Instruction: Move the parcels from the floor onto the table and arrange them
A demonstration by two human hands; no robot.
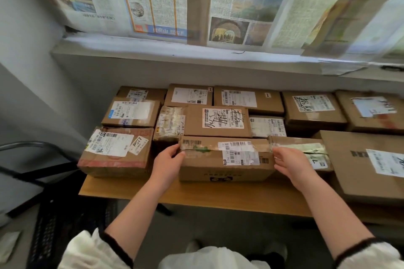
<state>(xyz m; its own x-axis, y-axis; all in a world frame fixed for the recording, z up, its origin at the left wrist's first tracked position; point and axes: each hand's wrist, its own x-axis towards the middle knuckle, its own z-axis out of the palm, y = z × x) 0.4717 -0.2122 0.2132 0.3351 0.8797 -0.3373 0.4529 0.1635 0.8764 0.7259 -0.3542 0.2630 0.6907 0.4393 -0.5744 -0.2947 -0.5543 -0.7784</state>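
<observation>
1. Sleeves [87, 249], white with dark cuffs, frame the bottom of the picture. Both bare forearms reach up from them toward the table [196, 193], whose wooden front strip lies bare at lower centre.

2. At centre, the left hand [168, 160] and right hand [291, 165] grip the two short ends of a long parcel [225, 161], thumbs on its top edge and fingers curled down its sides. Holding it by the ends probably keeps it level and lets it be squared against its neighbours.

3. The long parcel sits on the table in the front row. It fills the gap between the red-taped box [115, 153] at centre left and the big flat box [367, 164] at right. Its right end touches a tape-wrapped parcel [306, 148].

4. Just behind it lies a box with a handwritten label [218, 121], and the long parcel's far edge is close against that box. Labels face up throughout, likely so they can be read.

5. Farther up, the back row [190, 95] stands packed side by side against the wall, so the table seems to fill from back to front.

6. Above, a window sill [153, 50] runs across the frame, and newspapers [240, 2] cover the window at the top.
</observation>
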